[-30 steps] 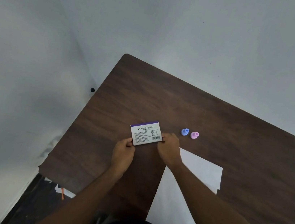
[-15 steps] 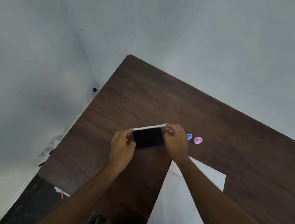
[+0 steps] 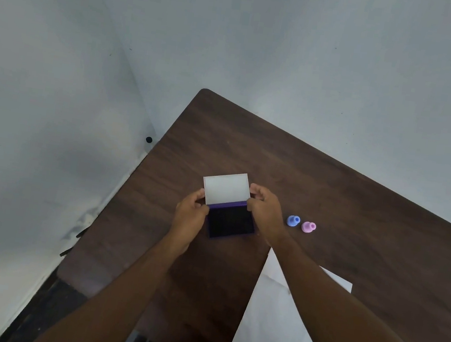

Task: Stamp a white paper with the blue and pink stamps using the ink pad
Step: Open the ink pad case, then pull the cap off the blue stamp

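The ink pad (image 3: pixel 231 223) lies open on the dark wooden table (image 3: pixel 357 212), its dark purple pad facing up and its white lid (image 3: pixel 226 189) swung back and upright. My left hand (image 3: pixel 190 218) grips the pad's left edge. My right hand (image 3: pixel 266 214) pinches the lid's right edge near the hinge. A small blue stamp (image 3: pixel 293 220) and a pink stamp (image 3: pixel 308 227) stand side by side just right of my right hand. The white paper (image 3: pixel 278 340) lies near the table's front edge, partly under my right forearm.
The table stands in a corner between two pale walls. Its left edge (image 3: pixel 114 213) runs close to the left wall, with dark floor and scraps below. A small black object (image 3: pixel 149 139) sits on the wall by the table's far left corner.
The ink pad went from closed, label up, to open. The lid swung up and back, and the dark pad now shows. Both hands stayed on its sides.
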### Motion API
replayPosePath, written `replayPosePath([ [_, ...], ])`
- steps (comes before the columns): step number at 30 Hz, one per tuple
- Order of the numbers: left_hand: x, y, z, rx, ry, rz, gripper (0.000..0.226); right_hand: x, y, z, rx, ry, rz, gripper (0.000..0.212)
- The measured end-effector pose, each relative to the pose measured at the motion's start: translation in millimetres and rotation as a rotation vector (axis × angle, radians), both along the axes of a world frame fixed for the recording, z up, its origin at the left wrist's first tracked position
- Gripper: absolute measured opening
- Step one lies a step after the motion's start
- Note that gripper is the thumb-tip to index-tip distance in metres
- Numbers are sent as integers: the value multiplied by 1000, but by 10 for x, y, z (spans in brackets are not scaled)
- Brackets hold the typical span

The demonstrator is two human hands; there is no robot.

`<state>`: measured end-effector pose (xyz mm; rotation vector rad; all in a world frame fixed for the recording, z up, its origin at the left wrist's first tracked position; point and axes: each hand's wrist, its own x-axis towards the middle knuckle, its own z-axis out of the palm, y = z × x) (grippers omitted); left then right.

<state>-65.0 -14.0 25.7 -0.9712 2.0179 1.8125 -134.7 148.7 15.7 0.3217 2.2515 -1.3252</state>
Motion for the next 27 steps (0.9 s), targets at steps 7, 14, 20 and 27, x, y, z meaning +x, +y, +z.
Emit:
replayPosePath([
  [7, 14, 3, -81, -52, -2, -56, 51, 6, -14, -39, 8, -11, 6, 44],
  [14, 52, 104, -9, -376, 100, -219, 47, 51, 33, -77, 309, 235, 156, 30],
  [20, 83, 547, 90, -266, 192, -379, 44, 113, 416, 189, 825, 461, 453, 16],
  [27, 30, 981, 146, -180, 166, -390, 43, 178, 967, 179, 1006, 393, 449, 17],
])
